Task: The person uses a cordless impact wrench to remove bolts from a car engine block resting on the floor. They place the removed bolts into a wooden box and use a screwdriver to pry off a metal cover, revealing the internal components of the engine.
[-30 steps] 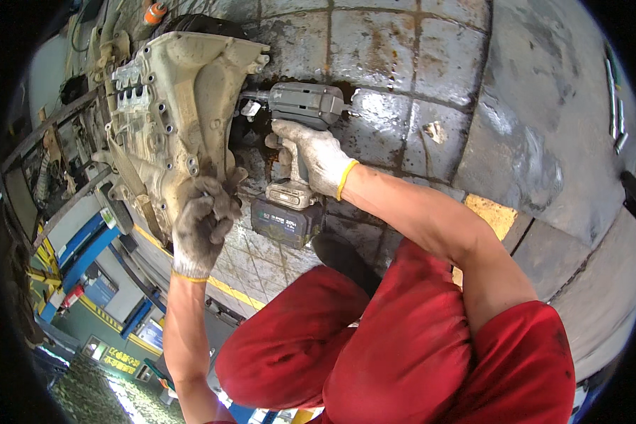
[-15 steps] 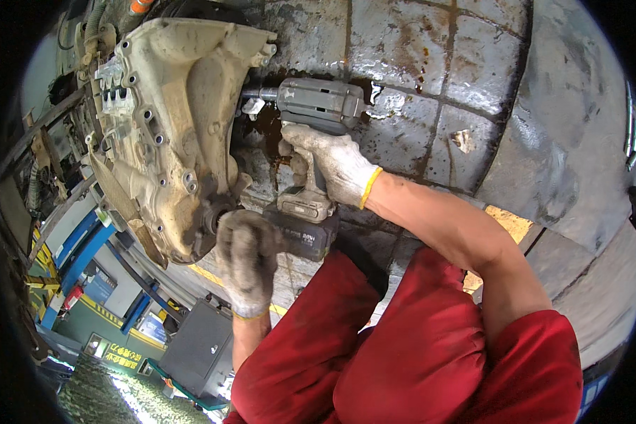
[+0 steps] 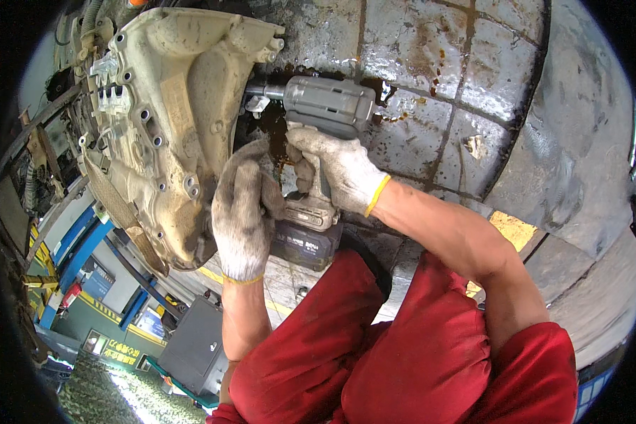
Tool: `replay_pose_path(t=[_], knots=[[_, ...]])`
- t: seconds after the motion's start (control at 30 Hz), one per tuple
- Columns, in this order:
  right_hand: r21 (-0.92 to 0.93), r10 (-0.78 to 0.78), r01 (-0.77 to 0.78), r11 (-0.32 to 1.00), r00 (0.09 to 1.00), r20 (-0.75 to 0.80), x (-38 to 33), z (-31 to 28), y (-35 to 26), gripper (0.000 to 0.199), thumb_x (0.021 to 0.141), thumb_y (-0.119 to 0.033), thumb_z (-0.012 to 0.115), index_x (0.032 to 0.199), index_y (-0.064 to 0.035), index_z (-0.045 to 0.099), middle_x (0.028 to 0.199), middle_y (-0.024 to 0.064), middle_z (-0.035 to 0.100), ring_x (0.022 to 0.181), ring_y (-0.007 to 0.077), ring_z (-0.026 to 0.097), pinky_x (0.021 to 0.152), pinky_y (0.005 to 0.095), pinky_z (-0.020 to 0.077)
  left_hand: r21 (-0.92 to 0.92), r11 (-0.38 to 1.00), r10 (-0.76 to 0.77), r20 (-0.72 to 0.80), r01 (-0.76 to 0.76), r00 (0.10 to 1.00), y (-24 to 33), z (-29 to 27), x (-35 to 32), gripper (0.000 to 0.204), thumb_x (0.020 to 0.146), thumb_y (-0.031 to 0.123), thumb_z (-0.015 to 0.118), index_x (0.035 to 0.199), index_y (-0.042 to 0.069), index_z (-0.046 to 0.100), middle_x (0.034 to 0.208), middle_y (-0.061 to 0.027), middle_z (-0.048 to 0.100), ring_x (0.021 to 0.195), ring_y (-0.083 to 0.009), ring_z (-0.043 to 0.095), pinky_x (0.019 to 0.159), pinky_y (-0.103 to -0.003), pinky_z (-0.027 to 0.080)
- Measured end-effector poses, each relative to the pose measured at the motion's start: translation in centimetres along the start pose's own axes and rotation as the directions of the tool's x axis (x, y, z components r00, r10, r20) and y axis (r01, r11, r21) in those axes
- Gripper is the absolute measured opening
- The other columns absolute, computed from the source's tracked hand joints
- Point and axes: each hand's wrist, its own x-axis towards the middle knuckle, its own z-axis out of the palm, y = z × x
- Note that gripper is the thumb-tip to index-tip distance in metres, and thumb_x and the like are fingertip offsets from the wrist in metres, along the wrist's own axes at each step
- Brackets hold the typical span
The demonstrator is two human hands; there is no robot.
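Observation:
My right hand (image 3: pixel 336 166), in a stained white work glove with a yellow cuff, is closed round the grip of a grey cordless impact wrench (image 3: pixel 328 102). A socket extension (image 3: pixel 265 90) runs left from the wrench's nose into the hollow behind the edge of a large, dirty metal transmission housing (image 3: pixel 180 85). The tip of the extension is hidden there. My left hand (image 3: pixel 244 212), gloved alike, is raised beside the lower right edge of the housing, left of the wrench's dark battery (image 3: pixel 305 244). Its fingers point away from me, slightly bent and apart, with nothing visible in them.
Wet, oil-stained floor tiles (image 3: pixel 417 56) lie beyond the wrench. On the right is a grey mat (image 3: pixel 572 127). A woven strap (image 3: pixel 116 201) hangs at the left of the housing. A dark grey case (image 3: pixel 194 346) stands at lower left, and a white scrap (image 3: pixel 257 105) lies below the extension.
My left hand has moved up from the round fitting low on the housing, and its fingers have opened out. My right hand still grips the impact wrench. The view has shifted slightly.

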Motion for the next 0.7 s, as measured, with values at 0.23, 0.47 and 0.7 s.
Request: replay_pose_path(t=[0.23,0.47,0.7], knots=[[0.022,0.008,-0.008,1.0,1.0,0.026,0.0,-0.5,0.6,0.017,0.1,-0.025,0.08,0.111,-0.0135,0.073,0.087,-0.0008,0.068,0.067,0.0136,0.062,0.059,0.033,0.0524,-0.221,0.945,-0.269,-0.117,0.239,0.956,-1.2,1.6,4.7,0.029,0.115,0.025,0.058,0.136,0.01,0.071,0.09,0.0024,0.065,0.068,-0.0079,0.055,0.055,-0.022,0.041],[0.034,0.052,-0.053,0.998,0.999,0.015,-0.4,-0.5,0.5,0.021,0.101,-0.027,0.081,0.117,-0.0135,0.076,0.09,-0.0018,0.069,0.073,0.0117,0.064,0.063,0.0314,0.0548,-0.728,0.605,-0.352,0.12,0.323,0.928,-5.0,1.0,9.3,0.022,0.119,0.022,0.052,0.136,0.011,0.062,0.084,0.0014,0.057,0.065,-0.0106,0.052,0.054,-0.023,0.041],[-0.023,-0.061,0.061,0.998,0.998,0.006,-0.2,-0.9,0.3,0.016,0.101,-0.023,0.08,0.109,-0.0084,0.078,0.088,0.0008,0.071,0.065,0.0129,0.061,0.053,0.0311,0.049,-0.89,0.146,-0.189,0.403,0.431,0.896,-4.6,1.4,10.7,0.029,0.118,0.024,0.049,0.092,0.012,0.056,0.074,0.0026,0.051,0.059,-0.0098,0.049,0.046,-0.026,0.041]])
